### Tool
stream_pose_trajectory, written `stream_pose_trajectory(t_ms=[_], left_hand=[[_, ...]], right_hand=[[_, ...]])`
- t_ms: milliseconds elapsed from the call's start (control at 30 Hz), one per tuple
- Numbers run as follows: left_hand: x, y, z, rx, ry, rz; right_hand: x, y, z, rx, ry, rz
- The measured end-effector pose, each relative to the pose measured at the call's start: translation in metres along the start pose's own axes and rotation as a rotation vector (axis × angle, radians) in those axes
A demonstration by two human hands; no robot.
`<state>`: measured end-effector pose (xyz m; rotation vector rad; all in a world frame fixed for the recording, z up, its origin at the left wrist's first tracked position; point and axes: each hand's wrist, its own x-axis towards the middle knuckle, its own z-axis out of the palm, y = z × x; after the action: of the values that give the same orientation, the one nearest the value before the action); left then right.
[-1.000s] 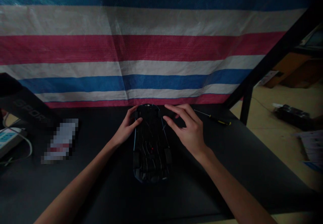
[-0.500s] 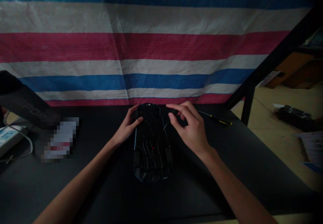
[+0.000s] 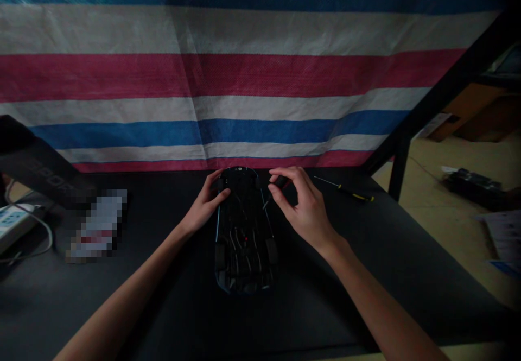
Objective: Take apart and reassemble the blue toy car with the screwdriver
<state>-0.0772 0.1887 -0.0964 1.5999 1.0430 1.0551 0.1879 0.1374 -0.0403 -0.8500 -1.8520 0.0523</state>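
Note:
A toy car (image 3: 246, 225) lies upside down on the dark table, its black underside and wheels facing up. Gripping its far left side is my left hand (image 3: 203, 201), thumb on the underside and fingers along the edge. My right hand (image 3: 303, 203) is at the car's right side, thumb and fingers closed around the dark handle of a small screwdriver (image 3: 279, 182). The thin shaft slants down and left toward the car's right edge; whether its tip touches the car I cannot tell. A second screwdriver (image 3: 355, 194), black and yellow, lies on the table beyond my right hand.
A striped tarp (image 3: 260, 73) hangs behind the black table (image 3: 171, 306). On the left are a dark box (image 3: 44, 165), a blurred-out flat object (image 3: 101, 222) and a white power strip (image 3: 16, 222) with a cable. A black frame post (image 3: 399, 171) stands at the right.
The fingers of my right hand have shifted and curled around the screwdriver handle, which shows more now. My left hand and the toy car stay in place.

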Motion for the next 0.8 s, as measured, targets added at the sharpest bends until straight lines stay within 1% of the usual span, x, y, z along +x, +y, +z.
stream_pose_trajectory(t_ms=[200,367,533,800], left_hand=[[-0.0012,0.0026,0.0007,0.008,0.001,0.007],[-0.0011,0.0013,0.0005,0.028,-0.004,0.018],[-0.0003,0.0000,0.0004,0.026,0.001,0.022],[-0.0010,0.0015,0.0010,0.001,-0.001,-0.003]], right_hand=[[0.0015,-0.0029,-0.0027,0.018,-0.020,-0.011],[0.0017,-0.0060,-0.0019,-0.014,0.018,0.003],[0.0009,-0.0045,-0.0007,0.003,-0.028,0.020],[-0.0035,0.0037,0.0007,-0.150,-0.001,0.067]])
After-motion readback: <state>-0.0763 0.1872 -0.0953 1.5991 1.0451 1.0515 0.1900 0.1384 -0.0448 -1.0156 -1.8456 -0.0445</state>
